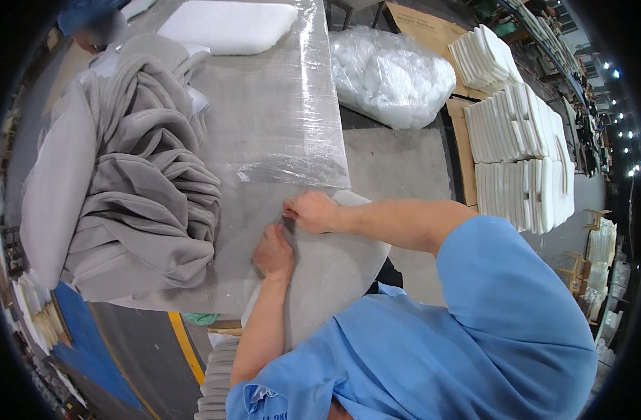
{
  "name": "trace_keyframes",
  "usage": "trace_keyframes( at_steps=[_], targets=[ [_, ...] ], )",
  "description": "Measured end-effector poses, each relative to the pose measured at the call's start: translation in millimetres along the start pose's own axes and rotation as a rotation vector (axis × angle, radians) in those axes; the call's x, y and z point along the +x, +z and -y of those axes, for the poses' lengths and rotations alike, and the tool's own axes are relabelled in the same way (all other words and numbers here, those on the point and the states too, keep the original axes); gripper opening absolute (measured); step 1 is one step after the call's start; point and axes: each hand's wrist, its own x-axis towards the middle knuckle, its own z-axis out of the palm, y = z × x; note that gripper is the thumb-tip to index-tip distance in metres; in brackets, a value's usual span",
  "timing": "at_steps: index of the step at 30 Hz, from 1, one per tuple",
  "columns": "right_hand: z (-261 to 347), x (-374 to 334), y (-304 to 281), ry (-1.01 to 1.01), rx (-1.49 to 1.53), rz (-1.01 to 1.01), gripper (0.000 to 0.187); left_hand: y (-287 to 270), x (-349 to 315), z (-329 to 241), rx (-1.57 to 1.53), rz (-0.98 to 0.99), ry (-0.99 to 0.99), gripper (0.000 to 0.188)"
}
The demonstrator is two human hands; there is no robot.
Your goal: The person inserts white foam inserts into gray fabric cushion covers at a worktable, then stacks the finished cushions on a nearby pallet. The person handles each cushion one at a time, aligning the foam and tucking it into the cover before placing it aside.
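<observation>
A light grey cloth piece, shaped like a cushion cover, lies over the near end of the table against my body. My right hand pinches its far edge, fingertips pointing left. Just below and to the left, my left hand is closed on the same edge, fingers curled inward. A small dark spot shows between the two hands; I cannot make out what it is. Left of my hands rises a big heap of folded grey fabric covers.
Clear plastic sheeting covers the table. A white foam pad lies at the far end. Beyond the right edge sit a bag of white stuffing and stacks of white pads. A person is at the far left.
</observation>
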Motion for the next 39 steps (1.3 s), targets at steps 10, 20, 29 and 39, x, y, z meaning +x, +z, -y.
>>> trace_keyframes(
  at_steps=[10,20,29,39],
  targets=[
    [-9,14,9,-0.213,-0.023,-0.138,0.015,-18,16,11,-0.071,0.152,-0.035,0.03],
    [-8,7,13,-0.252,-0.138,-0.172,0.013,-76,-47,86,0.03,0.221,-0.165,0.037],
    [-14,-55,-76,-0.227,0.139,-0.012,0.024,-172,-109,114,-0.541,0.13,-0.225,0.03],
    [21,-141,-81,-0.315,-0.259,-0.269,0.043,-153,-153,71,-0.919,-0.356,-0.438,0.043]
  ],
)
